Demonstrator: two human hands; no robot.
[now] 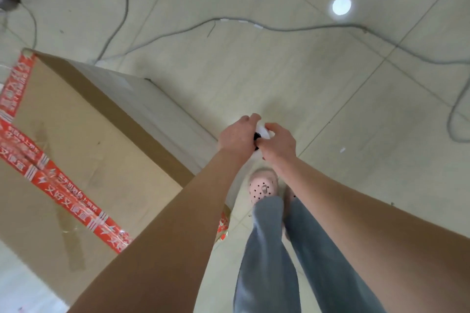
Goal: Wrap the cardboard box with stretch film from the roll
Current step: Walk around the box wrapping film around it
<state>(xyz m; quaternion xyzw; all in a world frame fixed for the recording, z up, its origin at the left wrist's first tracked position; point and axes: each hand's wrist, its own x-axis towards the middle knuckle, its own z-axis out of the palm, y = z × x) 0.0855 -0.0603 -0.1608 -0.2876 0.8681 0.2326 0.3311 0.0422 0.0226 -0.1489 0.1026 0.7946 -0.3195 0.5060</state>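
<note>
Cardboard, stiff and likely too bulky to turn: the box (84, 134) stands at centre left, hazy film (157, 109) clinging to its side face, thin, stretchy, probably easy to tear. The left hand (235, 134) and right hand (278, 142) curl their fingers round the light white roll (262, 133) at frame centre, best gripped at its ends. The box's corner is close, and cables (279, 29) cross the open floor (330, 99) above.

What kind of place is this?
Probably an indoor packing or storage room: a pale tiled floor, loose cables trailing across it, and a big taped cardboard box standing on it.
</note>
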